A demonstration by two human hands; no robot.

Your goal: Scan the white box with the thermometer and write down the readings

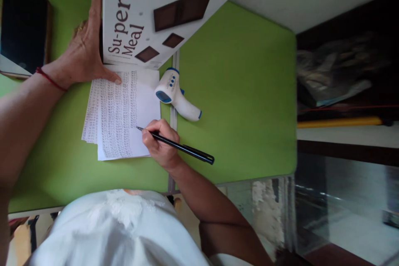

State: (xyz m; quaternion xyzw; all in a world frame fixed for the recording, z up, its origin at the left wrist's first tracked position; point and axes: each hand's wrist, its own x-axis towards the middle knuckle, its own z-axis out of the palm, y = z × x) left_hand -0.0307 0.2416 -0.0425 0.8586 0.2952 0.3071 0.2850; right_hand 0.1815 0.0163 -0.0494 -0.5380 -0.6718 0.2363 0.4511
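Black pen: one, in the right hand, grip closed with thumb and fingers clamped on the barrel; tip at the lower end of the rightmost written column, contact too fine to confirm. Top sheet: one, white, densely handwritten, script too small to read; lies inward from the near edge of the green surface, left of its metal seam, over further written sheets. Left hand: grip spread apart, thumb on the paper, fingers along the side of the NutriMotion Su-per Meal box, upright beyond the sheets. Infrared thermometer: one, across the seam. Smartphone: one, toward the left edge. Step in hand, as judged: handwriting; the next stroke calls for a steady sheet and light tip pressure.
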